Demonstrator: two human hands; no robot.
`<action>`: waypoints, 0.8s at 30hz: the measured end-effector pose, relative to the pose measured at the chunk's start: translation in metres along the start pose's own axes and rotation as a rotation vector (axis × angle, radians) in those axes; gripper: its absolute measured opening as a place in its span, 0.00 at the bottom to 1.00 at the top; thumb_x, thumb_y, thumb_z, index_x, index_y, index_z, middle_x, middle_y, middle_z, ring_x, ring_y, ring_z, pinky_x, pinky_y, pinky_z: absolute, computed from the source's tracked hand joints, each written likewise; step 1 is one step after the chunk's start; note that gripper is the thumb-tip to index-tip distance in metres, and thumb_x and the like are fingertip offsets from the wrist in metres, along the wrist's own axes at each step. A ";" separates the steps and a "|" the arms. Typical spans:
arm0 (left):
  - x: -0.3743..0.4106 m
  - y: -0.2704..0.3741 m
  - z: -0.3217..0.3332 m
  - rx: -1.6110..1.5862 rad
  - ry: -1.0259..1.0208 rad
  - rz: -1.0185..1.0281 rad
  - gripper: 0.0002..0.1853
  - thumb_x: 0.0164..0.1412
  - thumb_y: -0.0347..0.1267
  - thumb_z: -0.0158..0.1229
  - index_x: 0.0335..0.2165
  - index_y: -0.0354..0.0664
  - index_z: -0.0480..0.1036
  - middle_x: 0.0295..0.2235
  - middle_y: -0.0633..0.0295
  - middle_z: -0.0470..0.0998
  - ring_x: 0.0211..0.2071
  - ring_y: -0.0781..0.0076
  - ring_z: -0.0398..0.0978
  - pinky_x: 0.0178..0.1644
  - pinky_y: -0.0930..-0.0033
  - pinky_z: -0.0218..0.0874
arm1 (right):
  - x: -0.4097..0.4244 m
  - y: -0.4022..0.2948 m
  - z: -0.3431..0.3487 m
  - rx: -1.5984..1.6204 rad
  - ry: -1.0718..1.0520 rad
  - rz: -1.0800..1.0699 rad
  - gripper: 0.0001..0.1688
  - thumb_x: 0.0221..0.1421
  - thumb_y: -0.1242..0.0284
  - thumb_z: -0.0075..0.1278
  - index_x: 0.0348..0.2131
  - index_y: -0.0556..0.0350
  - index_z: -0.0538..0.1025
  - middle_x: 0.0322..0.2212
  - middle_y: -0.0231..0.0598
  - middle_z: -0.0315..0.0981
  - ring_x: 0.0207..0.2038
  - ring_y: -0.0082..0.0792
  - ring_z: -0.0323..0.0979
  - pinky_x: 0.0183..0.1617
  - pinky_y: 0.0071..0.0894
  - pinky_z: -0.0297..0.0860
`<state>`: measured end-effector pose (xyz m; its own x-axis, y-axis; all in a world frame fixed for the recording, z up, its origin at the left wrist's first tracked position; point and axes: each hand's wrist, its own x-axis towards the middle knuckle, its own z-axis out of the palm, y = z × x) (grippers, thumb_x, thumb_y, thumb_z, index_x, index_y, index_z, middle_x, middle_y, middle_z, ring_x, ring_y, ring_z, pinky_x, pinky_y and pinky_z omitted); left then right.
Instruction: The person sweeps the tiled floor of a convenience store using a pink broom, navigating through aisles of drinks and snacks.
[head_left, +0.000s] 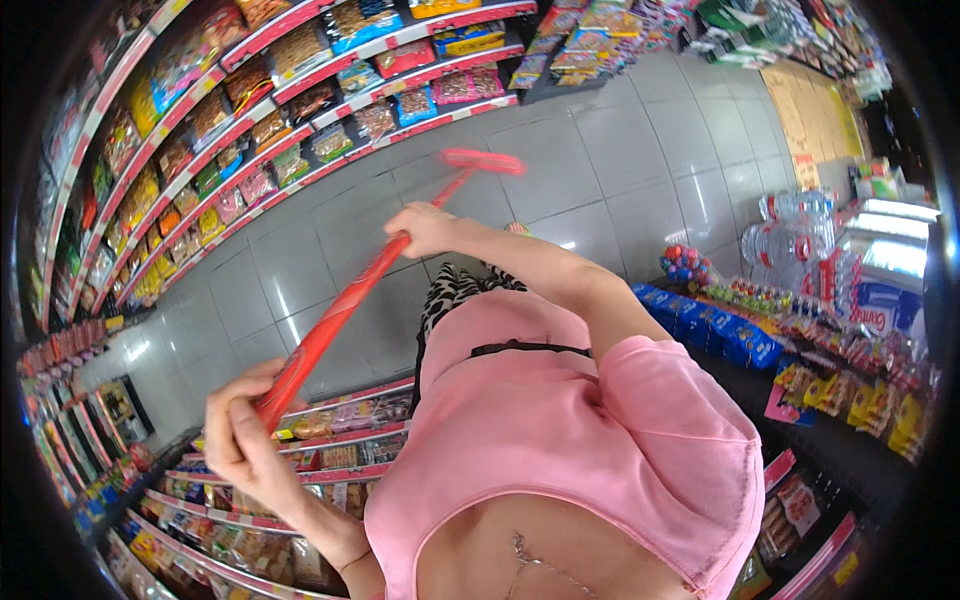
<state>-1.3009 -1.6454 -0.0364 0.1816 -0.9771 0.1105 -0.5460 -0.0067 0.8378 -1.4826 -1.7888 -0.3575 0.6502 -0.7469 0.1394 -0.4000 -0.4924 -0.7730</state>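
Observation:
A red pole (337, 319) slants across the aisle in front of my body. At its far end is a pinkish-red crossbar head (484, 161), like that of a mop or broom; it is blurred, so its exact kind and whether it touches the floor are unclear. My right hand (422, 229) is wrapped around the lower part of the pole, fingers closed. Nearer to me, my left hand (251, 427) grips the pole's upper end between thumb and fingers. Grey floor tiles (547, 165) lie under the head.
Shelves (330, 116) of packaged snacks line the far side, and more shelves (337, 472) stand close on my left. To the right are a counter display with blue packs (705, 322) and large water bottles (787, 244). Cardboard (810, 112) lies on the floor at upper right.

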 end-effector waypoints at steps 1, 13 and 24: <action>-0.003 -0.008 0.008 -0.083 0.003 0.001 0.13 0.60 0.28 0.39 0.30 0.32 0.70 0.29 0.50 0.76 0.23 0.69 0.75 0.27 0.73 0.66 | -0.008 0.010 -0.001 -0.039 -0.030 0.011 0.07 0.32 0.71 0.50 0.18 0.53 0.71 0.17 0.46 0.69 0.26 0.52 0.69 0.28 0.47 0.64; -0.010 -0.097 0.057 -0.090 -0.303 -0.492 0.09 0.57 0.28 0.52 0.35 0.35 0.74 0.19 0.63 0.73 0.14 0.84 0.67 0.18 0.81 0.56 | -0.145 0.053 -0.021 -0.389 0.284 0.292 0.17 0.43 0.66 0.55 0.12 0.54 0.67 0.14 0.43 0.66 0.22 0.48 0.68 0.28 0.43 0.65; 0.012 -0.014 0.006 0.103 -0.049 -0.155 0.06 0.43 0.20 0.53 0.24 0.34 0.75 0.16 0.59 0.72 0.15 0.71 0.67 0.19 0.72 0.54 | -0.078 0.031 -0.013 -0.047 -0.035 0.193 0.15 0.41 0.73 0.54 0.16 0.58 0.63 0.14 0.43 0.62 0.20 0.46 0.64 0.25 0.41 0.61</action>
<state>-1.2956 -1.6586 -0.0500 0.2314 -0.9719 -0.0433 -0.5961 -0.1768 0.7832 -1.5540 -1.7515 -0.3842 0.5800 -0.8141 -0.0309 -0.5485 -0.3622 -0.7537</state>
